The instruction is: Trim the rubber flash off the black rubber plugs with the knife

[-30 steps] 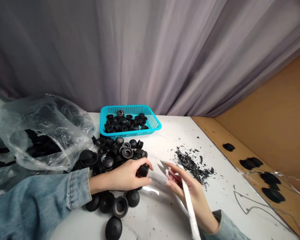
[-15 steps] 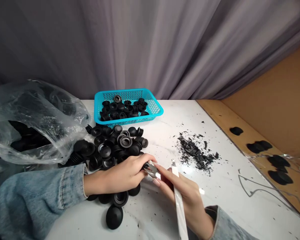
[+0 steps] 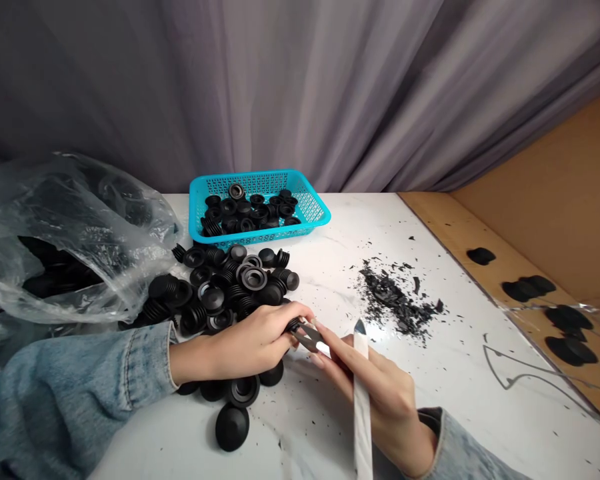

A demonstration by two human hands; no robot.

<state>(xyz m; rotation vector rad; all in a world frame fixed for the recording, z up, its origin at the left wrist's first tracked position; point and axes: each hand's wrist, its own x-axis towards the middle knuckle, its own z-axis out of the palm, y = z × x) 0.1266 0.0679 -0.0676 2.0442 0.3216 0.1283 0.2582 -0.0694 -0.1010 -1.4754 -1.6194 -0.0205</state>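
Observation:
My left hand (image 3: 250,343) is closed around a black ribbed plastic cap (image 3: 293,325) at the front of a heap of black caps (image 3: 225,290) on the white table (image 3: 330,267). My right hand (image 3: 375,387) grips a pair of metal snips (image 3: 313,340) whose blades meet the cap at my left fingertips. A long white strip (image 3: 361,400) lies across the back of my right hand. Both sleeves are blue denim.
A turquoise basket (image 3: 310,207) with several black caps stands at the back. A clear plastic bag (image 3: 65,233) of more caps lies at the left. Black trimmings (image 3: 395,300) are piled right of centre. Black discs (image 3: 530,288) rest on the brown board at the right.
My right hand has brought the snips left until their blades touch the cap in my left hand. The view has tilted down slightly.

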